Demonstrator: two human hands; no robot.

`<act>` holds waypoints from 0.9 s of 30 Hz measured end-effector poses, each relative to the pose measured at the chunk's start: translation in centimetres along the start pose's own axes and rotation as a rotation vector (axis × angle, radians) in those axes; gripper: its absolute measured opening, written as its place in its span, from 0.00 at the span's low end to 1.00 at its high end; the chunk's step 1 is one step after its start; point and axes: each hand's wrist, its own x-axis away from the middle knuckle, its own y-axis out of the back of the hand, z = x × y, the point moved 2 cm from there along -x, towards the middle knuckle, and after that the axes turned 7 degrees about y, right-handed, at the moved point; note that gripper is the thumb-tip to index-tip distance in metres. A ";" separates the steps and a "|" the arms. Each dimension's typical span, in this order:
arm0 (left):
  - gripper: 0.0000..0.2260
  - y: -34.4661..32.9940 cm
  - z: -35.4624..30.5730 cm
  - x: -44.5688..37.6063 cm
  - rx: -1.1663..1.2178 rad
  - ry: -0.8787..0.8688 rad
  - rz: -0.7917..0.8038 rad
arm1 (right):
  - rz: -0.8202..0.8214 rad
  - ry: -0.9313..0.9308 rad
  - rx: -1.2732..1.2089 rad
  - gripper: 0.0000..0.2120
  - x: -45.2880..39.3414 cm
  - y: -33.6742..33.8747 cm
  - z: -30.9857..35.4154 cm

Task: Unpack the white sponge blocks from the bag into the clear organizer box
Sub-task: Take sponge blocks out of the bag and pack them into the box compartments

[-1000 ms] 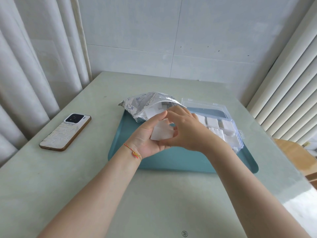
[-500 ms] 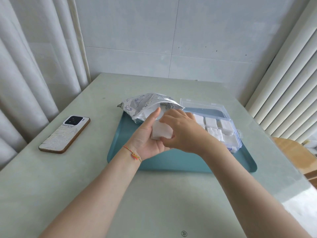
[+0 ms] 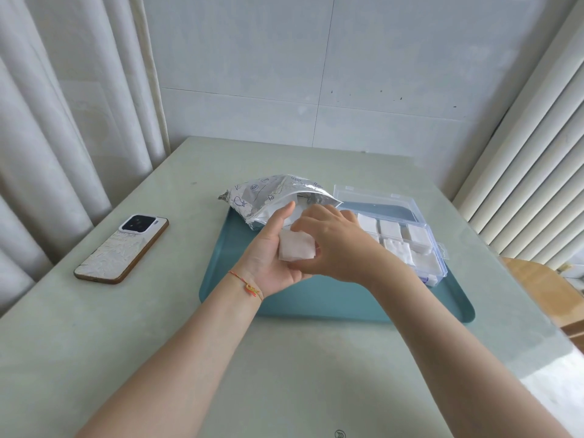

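Note:
A white sponge block (image 3: pixel 296 247) lies in the upturned palm of my left hand (image 3: pixel 271 263), thumb raised beside it. My right hand (image 3: pixel 335 245) reaches across from the right and pinches the block's right edge with curled fingers. Behind the hands lies the silver foil bag (image 3: pixel 268 197), its mouth open toward me. The clear organizer box (image 3: pixel 407 238) sits to the right with its lid folded back, several white sponge blocks in its compartments. Bag and box rest on a teal tray (image 3: pixel 331 301).
A phone (image 3: pixel 121 249) lies face down on the pale green table (image 3: pixel 158 358), left of the tray. Curtains hang at the left and blinds at the right. A wooden chair (image 3: pixel 543 289) stands beyond the table's right edge.
Both hands with the block have shifted slightly; my right hand's fingers have closed further over the block's right edge. Bag, box and phone stay put.

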 end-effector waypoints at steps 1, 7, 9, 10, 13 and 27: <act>0.22 0.0 0.0 0.1 -0.012 0.007 -0.017 | 0.016 -0.001 -0.012 0.28 0.0 0.1 0.0; 0.22 0.0 -0.1 0.1 -0.034 0.034 -0.071 | 0.079 -0.009 0.016 0.24 -0.1 0.1 0.3; 0.21 -0.2 -0.1 0.3 -0.062 0.031 -0.073 | 0.124 -0.029 -0.035 0.25 -0.1 0.0 0.2; 0.20 -0.3 -0.1 0.4 -0.077 0.025 -0.071 | 0.153 -0.055 -0.127 0.25 0.0 0.1 0.0; 0.16 -0.4 -0.1 0.5 -0.157 -0.007 -0.079 | 0.186 -0.119 -0.457 0.12 -0.1 0.6 -0.4; 0.05 1.8 -0.6 0.5 -0.402 -0.296 -0.565 | 0.015 -0.531 -0.725 0.06 -1.4 0.9 -3.4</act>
